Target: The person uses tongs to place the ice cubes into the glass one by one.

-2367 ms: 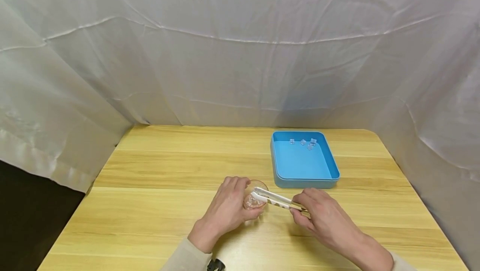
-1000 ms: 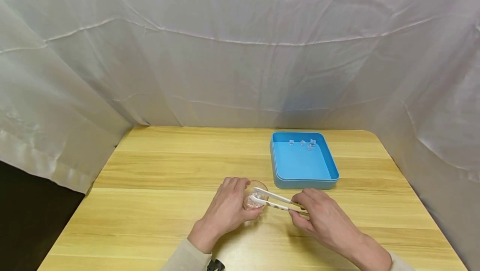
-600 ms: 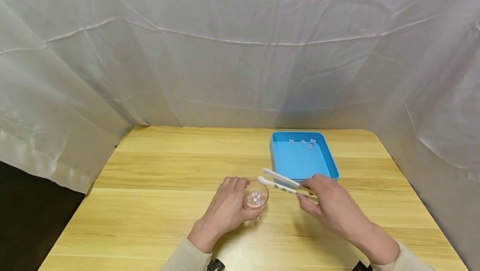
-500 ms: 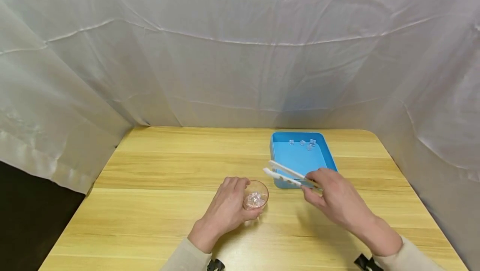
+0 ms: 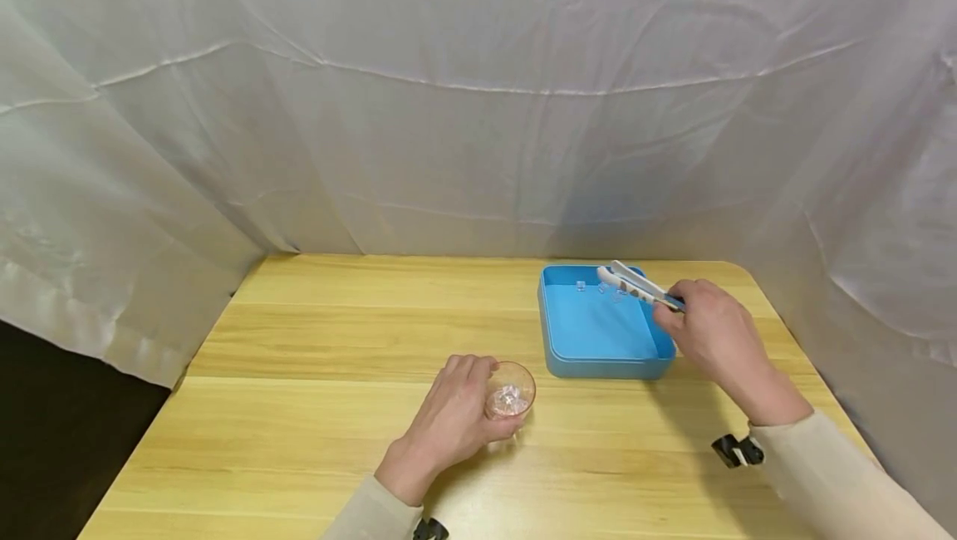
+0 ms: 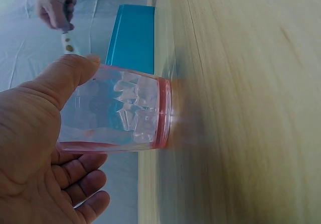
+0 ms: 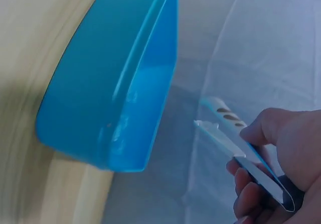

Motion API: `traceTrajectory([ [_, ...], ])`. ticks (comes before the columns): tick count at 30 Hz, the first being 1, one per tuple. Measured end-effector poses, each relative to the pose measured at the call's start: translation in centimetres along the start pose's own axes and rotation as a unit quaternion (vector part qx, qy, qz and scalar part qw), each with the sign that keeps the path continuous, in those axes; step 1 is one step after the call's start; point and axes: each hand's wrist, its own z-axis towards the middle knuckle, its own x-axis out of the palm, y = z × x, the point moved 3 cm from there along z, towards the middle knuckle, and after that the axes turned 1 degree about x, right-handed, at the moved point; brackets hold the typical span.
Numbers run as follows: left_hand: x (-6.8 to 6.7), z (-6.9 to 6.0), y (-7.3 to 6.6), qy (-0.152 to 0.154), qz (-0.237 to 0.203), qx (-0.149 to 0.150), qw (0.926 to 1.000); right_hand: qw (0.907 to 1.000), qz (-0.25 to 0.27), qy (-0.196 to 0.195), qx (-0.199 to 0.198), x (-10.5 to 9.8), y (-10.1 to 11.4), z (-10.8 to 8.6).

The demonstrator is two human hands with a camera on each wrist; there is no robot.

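My left hand (image 5: 451,413) grips a clear cup with a pinkish rim (image 5: 523,374), which stands on the table. Clear cubes (image 6: 135,106) lie heaped at the cup's bottom in the left wrist view. My right hand (image 5: 710,326) holds white tongs (image 5: 635,284) with brown spots above the back right of a blue box (image 5: 606,369). In the right wrist view the tongs' tips (image 7: 208,126) stand apart with nothing seen between them. Several clear cubes (image 5: 581,286) lie along the box's far side, partly hidden by the tongs.
The wooden table (image 5: 336,316) carries the cup and the box, which stands behind and to the right of the cup. A pale grey cloth (image 5: 449,149) hangs behind the table and at both sides.
My right hand has carried the tongs from inside the cup away to the back right, over the box. My left hand has stayed on the cup.
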Motion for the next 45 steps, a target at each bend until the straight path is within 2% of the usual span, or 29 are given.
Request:
traceTrajectory([
  [6, 0.2, -0.1, 0.0, 0.006, -0.005, -0.005, 1.0, 0.9994, -0.023, 0.013, 0.024, 1.4, -1.8, 0.9],
  [12, 0.2, -0.1, 0.0, 0.005, -0.009, -0.006, 0.9999, 0.9978, -0.052, 0.033, 0.024, 2.9, -2.5, 1.5],
  [20, 0.3, -0.1, -0.1, 0.004, -0.012, -0.006, 0.9999, 0.9945, -0.07, 0.065, 0.044, 4.4, -2.6, 1.8],
  [32, 0.4, -0.1, -0.1, 0.004, -0.015, -0.005, 0.9999, 0.9924, -0.079, 0.077, 0.054, 5.3, -2.5, 2.1],
  [45, 0.4, 0.0, -0.1, 0.004, -0.015, -0.004, 0.9999, 0.9941, -0.078, 0.071, 0.027, 6.0, -2.1, 1.8],
])
